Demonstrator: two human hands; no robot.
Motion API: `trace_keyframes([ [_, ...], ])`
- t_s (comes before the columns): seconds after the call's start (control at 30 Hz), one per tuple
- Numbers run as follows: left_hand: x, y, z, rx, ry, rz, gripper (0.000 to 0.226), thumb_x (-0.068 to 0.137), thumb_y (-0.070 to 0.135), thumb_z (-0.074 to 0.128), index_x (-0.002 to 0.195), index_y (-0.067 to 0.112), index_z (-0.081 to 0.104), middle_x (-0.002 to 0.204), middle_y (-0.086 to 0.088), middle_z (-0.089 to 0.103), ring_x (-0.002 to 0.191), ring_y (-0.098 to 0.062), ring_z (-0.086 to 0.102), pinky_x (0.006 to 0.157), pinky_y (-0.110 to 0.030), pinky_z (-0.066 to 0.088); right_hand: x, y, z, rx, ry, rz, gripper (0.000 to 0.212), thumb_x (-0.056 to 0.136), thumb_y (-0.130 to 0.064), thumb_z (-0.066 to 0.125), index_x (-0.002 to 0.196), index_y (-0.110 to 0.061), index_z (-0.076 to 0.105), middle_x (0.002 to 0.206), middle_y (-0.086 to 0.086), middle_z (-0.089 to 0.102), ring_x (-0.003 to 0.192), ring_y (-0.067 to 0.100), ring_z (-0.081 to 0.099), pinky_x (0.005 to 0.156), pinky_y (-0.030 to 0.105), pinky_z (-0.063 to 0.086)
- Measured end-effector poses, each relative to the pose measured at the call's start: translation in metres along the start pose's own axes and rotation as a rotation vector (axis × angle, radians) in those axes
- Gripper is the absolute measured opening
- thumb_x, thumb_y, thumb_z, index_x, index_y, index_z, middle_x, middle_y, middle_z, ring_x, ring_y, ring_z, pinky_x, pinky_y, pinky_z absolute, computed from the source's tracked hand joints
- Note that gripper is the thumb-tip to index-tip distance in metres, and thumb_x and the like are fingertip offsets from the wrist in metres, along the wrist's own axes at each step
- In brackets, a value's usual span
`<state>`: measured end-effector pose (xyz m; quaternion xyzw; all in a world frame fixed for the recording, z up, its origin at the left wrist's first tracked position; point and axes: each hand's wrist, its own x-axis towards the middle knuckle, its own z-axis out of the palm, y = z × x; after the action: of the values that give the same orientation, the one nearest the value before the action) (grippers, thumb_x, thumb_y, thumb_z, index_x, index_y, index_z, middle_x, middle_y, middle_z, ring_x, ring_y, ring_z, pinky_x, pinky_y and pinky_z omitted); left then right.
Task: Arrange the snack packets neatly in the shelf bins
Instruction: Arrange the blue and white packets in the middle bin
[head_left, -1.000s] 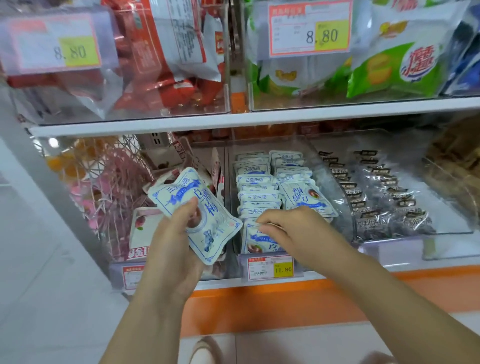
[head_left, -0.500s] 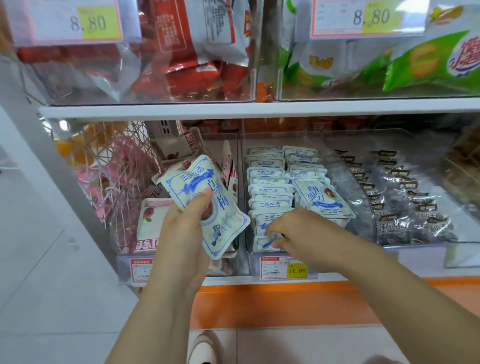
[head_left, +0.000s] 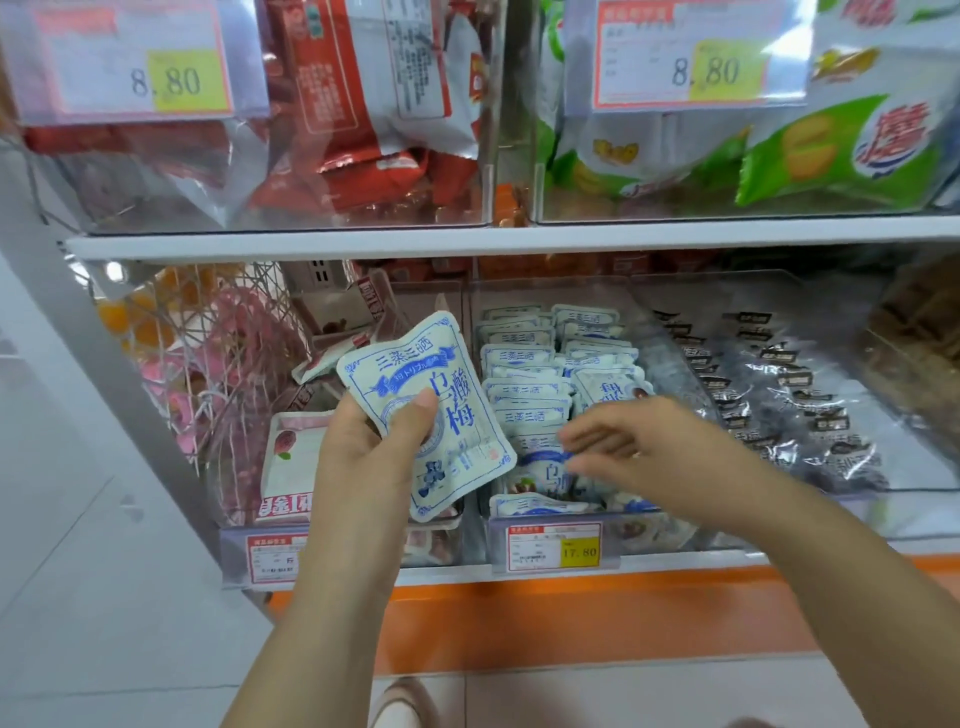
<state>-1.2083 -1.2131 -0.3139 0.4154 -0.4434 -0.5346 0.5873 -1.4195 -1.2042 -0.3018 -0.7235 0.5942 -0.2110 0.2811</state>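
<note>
From the head camera, we see the left hand (head_left: 363, 457) grasping a white-and-blue snack packet (head_left: 431, 410), thumb across its face. It is lifted just in front of the shelf, likely kept aside for now. The right hand (head_left: 639, 452), blurred, fingers stretched and released, reaches over the front packets in the clear bin (head_left: 675, 535), seemingly straightening the upright rows (head_left: 524, 389) so the held one fits.

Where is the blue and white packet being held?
The packet is left of centre in the head view, gripped by the left hand in front of the lower shelf, just left of the bin of matching packets.
</note>
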Motion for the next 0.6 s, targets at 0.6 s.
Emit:
trace_keyframes([
  [0.6, -0.016, -0.015, 0.072, 0.306, -0.27, 0.169, 0.023, 0.08, 0.016, 0.069, 0.097, 0.031, 0.066, 0.097, 0.014, 0.073, 0.094, -0.006, 0.068, 0.08, -0.027, 0.053, -0.059, 0.057, 0.001, -0.16, -0.021, 0.196, 0.05, 0.092, -0.01, 0.047, 0.138, -0.029, 0.045, 0.082, -0.021, 0.056, 0.06, -0.008, 0.052, 0.056, 0.006, 0.035],
])
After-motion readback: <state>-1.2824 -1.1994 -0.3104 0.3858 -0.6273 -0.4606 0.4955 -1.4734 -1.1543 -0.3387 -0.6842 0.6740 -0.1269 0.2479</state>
